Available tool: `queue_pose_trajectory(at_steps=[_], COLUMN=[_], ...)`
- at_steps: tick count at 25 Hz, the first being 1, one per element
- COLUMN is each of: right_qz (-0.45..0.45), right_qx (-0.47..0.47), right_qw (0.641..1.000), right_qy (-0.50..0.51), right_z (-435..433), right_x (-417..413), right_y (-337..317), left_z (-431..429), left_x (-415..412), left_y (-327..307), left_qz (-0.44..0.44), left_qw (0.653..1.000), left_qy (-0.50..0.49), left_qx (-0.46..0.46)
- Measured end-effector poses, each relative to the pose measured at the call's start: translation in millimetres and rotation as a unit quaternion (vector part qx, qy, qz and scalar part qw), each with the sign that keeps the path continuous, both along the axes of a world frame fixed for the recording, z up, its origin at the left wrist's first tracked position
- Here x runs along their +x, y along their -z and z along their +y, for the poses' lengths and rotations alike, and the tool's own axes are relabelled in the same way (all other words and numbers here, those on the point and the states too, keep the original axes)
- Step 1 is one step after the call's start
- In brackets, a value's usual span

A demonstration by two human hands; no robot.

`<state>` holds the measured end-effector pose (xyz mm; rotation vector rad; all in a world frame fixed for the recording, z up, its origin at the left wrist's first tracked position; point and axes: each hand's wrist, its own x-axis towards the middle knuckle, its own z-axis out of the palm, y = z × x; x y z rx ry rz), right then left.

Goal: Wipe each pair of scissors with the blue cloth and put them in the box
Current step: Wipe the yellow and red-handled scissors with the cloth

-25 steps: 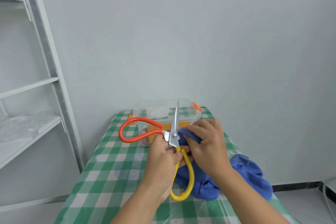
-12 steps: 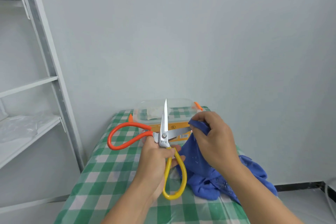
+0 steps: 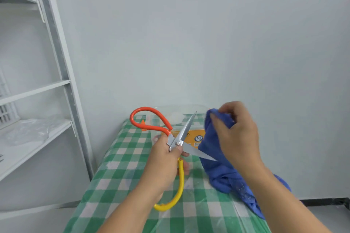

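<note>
My left hand [image 3: 163,164] grips a large pair of scissors [image 3: 178,143] near the pivot, above the table. One handle loop is orange, the other yellow. The steel blades are spread wide apart, one pointing up and right, the other pointing right toward the blue cloth [image 3: 217,159]. My right hand [image 3: 236,134] holds the top of the cloth bunched up, raised to the right of the blades; the rest hangs down onto the table. A clear plastic box [image 3: 181,111] with orange clips and an orange label stands at the table's far end, behind the scissors.
The table [image 3: 123,172] is narrow, covered in green and white check under clear plastic. A white metal shelf unit [image 3: 62,73] stands to the left. A pale wall is close behind the box. Floor shows to the right of the table.
The scissors have tilted clockwise, the blades have opened wider, and the lower blade now points at the cloth. My right hand has lifted the cloth up and off the blade to the right.
</note>
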<state>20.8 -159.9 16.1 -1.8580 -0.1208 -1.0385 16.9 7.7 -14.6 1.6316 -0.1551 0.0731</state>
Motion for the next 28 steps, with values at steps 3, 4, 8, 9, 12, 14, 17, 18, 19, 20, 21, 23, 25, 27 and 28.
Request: queue_pose_trajectory(at_steps=[3,4,8,9,12,14,17,18,19,20,21,23,25,27,28], right_qz=[-0.037,-0.052,-0.066,-0.053,-0.021,-0.068,-0.113,-0.126,-0.137,-0.139,-0.127,-0.049,0.057,0.083,0.066], right_qx=[-0.170,-0.215,-0.278,-0.260,-0.205,-0.248,-0.310,-0.326,-0.332,-0.321,-0.287,-0.187,-0.113,-0.060,-0.044], right_qw=[0.982,0.971,0.952,0.961,0.978,0.964,0.936,0.930,0.929,0.934,0.948,0.979,0.990,0.994,0.996], right_qy=[-0.069,-0.088,-0.112,-0.083,-0.043,-0.067,-0.120,-0.111,-0.091,-0.068,-0.053,-0.065,-0.061,-0.039,-0.033], right_z=[25.5,29.5,17.6,10.7,-0.2,5.8,11.0,7.9,4.7,1.3,-2.5,-15.4,-29.4,-35.8,-31.9], right_x=[0.2,-0.1,15.3,24.7,37.4,27.5,15.5,19.1,23.7,28.1,31.9,39.1,43.1,40.4,34.0], right_y=[19.6,28.3,38.4,37.0,36.3,49.3,58.7,56.7,54.0,51.4,49.4,41.0,31.7,27.4,24.8], left_z=[-5.6,-6.2,-1.3,0.6,3.1,3.1,2.7,2.9,3.9,5.4,6.3,6.5,5.4,4.4,4.4], left_x=[-2.1,-2.1,-3.9,-4.5,-6.1,-3.8,-0.8,-1.0,-1.6,-2.1,-2.6,-3.9,-5.6,-6.1,-5.6], left_y=[-3.9,-4.7,-2.1,0.3,4.1,2.0,-2.2,-2.1,-1.2,0.0,1.3,3.3,3.5,2.8,2.1], left_qz=[-0.015,-0.020,0.002,0.010,0.014,0.006,0.000,0.000,-0.001,-0.003,-0.005,-0.005,0.004,0.013,0.016], left_qw=[1.000,1.000,0.999,0.999,0.999,0.998,0.997,0.997,0.996,0.996,0.996,0.995,0.995,0.995,0.995], left_qy=[0.011,0.014,0.038,0.039,0.044,0.047,0.057,0.063,0.067,0.068,0.069,0.070,0.069,0.070,0.070], left_qx=[0.010,0.014,0.013,0.015,0.027,0.032,0.048,0.052,0.054,0.056,0.061,0.074,0.076,0.073,0.073])
